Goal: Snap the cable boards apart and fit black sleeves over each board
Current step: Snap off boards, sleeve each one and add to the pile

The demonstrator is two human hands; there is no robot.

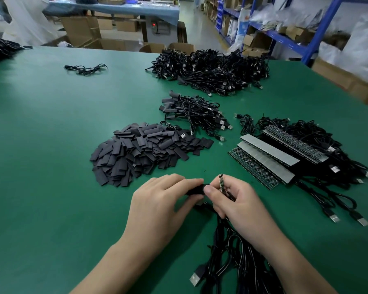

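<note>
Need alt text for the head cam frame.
Two bare hands, left hand and right hand, fit a black sleeve and a small green cable board together over a green table, behind them a pile of flat black sleeves.

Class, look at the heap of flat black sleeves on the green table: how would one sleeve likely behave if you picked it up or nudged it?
A sleeve from the sleeve heap looks thin and flattened, so it is probably light and somewhat floppy. Lying flat, it should slide on the green table rather than roll. The pieces overlap loosely, so nudging one would likely shift its neighbours.
</note>
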